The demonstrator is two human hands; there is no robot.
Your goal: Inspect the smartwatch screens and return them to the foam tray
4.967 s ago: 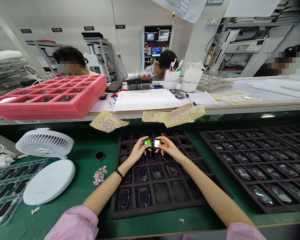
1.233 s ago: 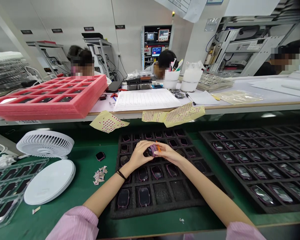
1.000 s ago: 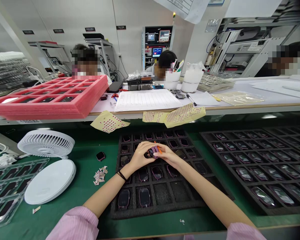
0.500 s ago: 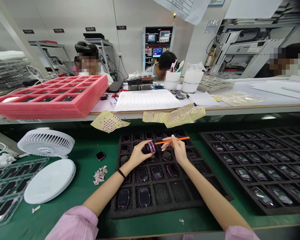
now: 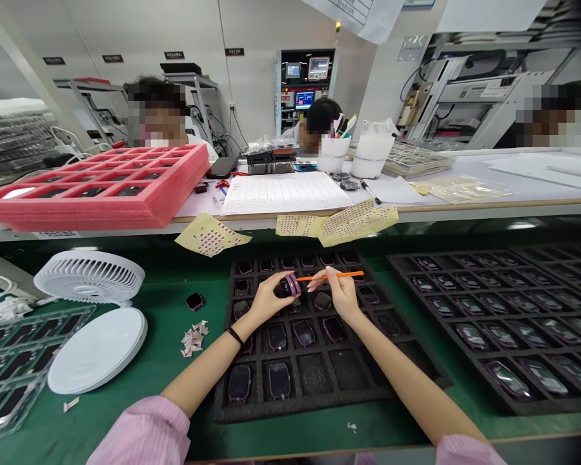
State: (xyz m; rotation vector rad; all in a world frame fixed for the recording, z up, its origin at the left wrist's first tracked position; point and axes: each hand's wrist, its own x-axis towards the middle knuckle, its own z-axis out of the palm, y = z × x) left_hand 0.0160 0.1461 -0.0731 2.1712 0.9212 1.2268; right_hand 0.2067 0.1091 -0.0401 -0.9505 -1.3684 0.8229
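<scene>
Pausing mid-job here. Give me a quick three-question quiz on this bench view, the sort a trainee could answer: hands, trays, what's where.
1. What is the right hand holding?
A) a black marker
B) an orange stick
C) a sheet of paper

2. True or false: the white fan stands on the green bench, to the left of the black tray under the hands.

3. Fill in the blank: the stick's tip points toward a purple-edged watch in the ____ hand.

Key: 1. B; 2. true; 3. left
</scene>
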